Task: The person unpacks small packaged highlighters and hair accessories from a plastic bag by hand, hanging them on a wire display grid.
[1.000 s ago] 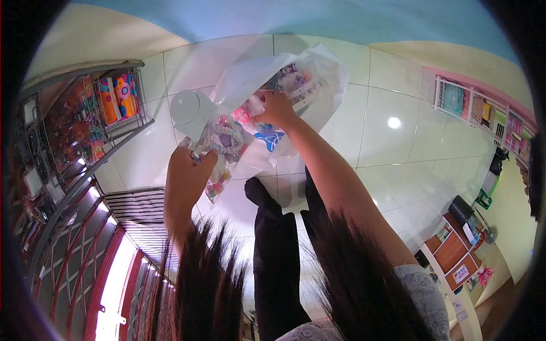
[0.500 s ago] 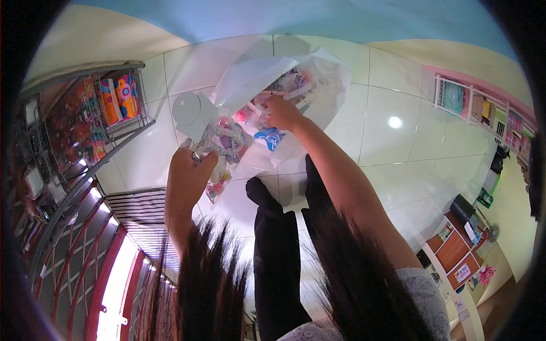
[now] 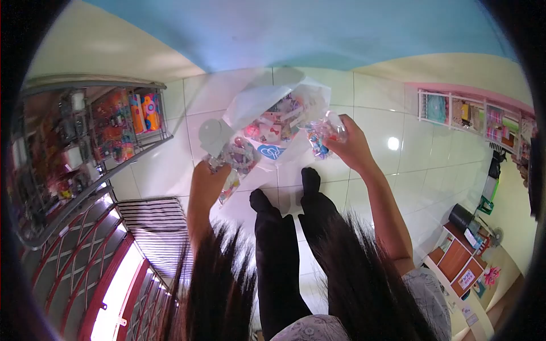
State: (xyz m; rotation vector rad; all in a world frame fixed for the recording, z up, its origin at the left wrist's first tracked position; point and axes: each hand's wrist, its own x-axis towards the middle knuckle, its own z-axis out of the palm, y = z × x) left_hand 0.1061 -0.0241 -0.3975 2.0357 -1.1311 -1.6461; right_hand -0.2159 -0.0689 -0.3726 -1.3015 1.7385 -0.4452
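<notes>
A large white plastic bag (image 3: 242, 106) with a blue logo lies open on the tiled floor, many small colourful packets showing in its mouth. My left hand (image 3: 209, 181) is closed on several clear packets (image 3: 242, 154) of colourful small items, left of the bag; a pale round-topped card (image 3: 215, 136) sticks up from them. To the right of the bag, my right hand (image 3: 354, 149) grips a clear packet (image 3: 323, 139) with blue and red small pieces inside. The exact contents of the packets are too small to tell.
A wire rack (image 3: 153, 149) with packaged goods stands at the left, above a striped mat (image 3: 151, 221) and a red metal gate (image 3: 108, 284). White baskets (image 3: 449, 125) line the right wall. A wooden shelf unit (image 3: 455, 256) stands at lower right. My feet are just below the bag.
My right hand has come out of the white bag and moved right, now holding a clear packet. My left hand still holds its packets. The view has shifted, and my right foot now shows.
</notes>
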